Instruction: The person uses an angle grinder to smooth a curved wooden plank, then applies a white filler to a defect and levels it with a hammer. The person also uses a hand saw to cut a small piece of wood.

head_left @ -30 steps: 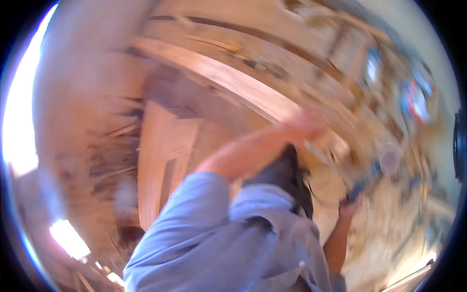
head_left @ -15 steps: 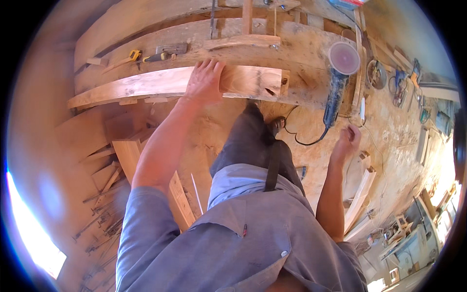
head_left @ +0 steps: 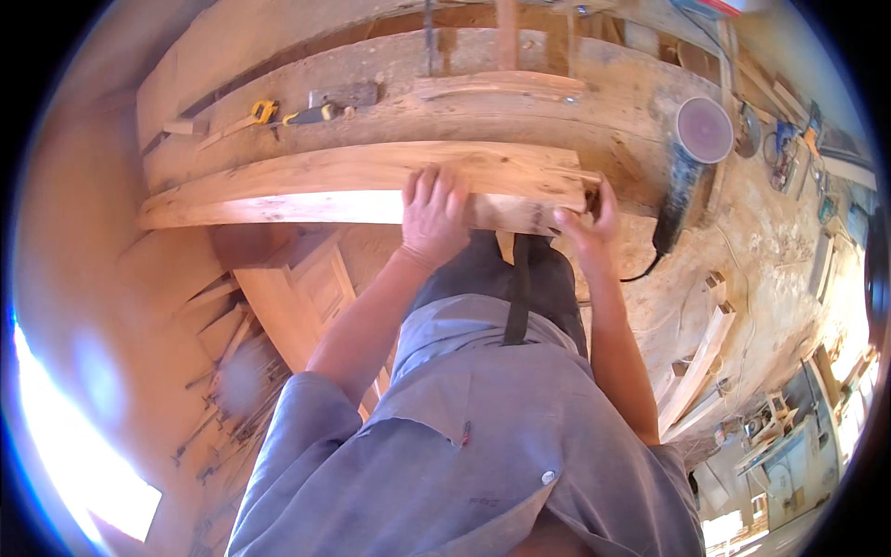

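A long, squared wooden beam point(head_left: 362, 167) lies across the near edge of the workbench, two of its faces showing, with a notch or slot at its right end. My left hand point(head_left: 436, 213) grips its near side right of the middle, fingers laid over the lit face. At the right end my right hand point(head_left: 592, 221) clasps the beam, thumb on the near face and fingers round the end; part of the notch is behind them. An angle grinder point(head_left: 682, 176) with a round pale disc rests on the bench to the right of this hand.
Behind the beam are a yellow-handled tool point(head_left: 264, 112), a black-and-yellow chisel-like tool point(head_left: 311, 115) and a dark block point(head_left: 343, 95). A thin wood strip point(head_left: 501, 85) lies farther back. Boards point(head_left: 278, 306) lean at lower left; timber pieces point(head_left: 701, 367) lie on the floor at right.
My right hand has come from the open space by the grinder's cord to the beam's end. The beam has turned so a second long face shows. My left hand has shifted nearer me.
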{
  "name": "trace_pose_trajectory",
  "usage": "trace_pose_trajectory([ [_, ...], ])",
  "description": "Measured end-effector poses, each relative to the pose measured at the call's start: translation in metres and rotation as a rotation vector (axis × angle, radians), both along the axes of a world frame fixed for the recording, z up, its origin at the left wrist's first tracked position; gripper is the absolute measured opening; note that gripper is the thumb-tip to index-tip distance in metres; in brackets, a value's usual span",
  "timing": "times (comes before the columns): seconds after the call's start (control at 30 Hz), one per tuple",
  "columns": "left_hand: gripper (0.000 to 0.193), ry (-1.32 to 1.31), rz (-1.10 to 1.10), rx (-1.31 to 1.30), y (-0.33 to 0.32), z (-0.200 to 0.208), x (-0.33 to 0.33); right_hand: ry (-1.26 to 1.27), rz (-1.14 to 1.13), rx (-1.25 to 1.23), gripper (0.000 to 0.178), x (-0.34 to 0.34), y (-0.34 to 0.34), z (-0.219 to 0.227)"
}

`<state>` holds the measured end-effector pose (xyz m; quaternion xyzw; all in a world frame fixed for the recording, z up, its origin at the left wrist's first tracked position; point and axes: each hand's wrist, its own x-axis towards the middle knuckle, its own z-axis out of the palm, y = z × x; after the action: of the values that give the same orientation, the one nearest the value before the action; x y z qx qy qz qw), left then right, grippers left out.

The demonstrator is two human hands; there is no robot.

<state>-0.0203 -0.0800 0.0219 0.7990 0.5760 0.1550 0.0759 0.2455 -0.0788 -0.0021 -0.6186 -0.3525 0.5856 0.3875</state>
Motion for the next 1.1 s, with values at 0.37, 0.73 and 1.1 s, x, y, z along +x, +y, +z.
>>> trace_pose_trajectory([
  [0.37,0.050,-0.045,-0.088,-0.089,-0.003,0.002,-0.011,-0.049,0.117,0.079,0.077,0.035,-0.015,-0.036],
  [0.73,0.048,-0.019,-0.094,0.093,-0.017,-0.003,-0.016,-0.248,0.256,0.179,0.090,0.044,-0.019,-0.030],
  [1.1,0.052,-0.006,-0.113,-0.066,-0.008,0.022,-0.028,-0.272,0.177,0.086,0.075,0.015,-0.005,0.000],
])
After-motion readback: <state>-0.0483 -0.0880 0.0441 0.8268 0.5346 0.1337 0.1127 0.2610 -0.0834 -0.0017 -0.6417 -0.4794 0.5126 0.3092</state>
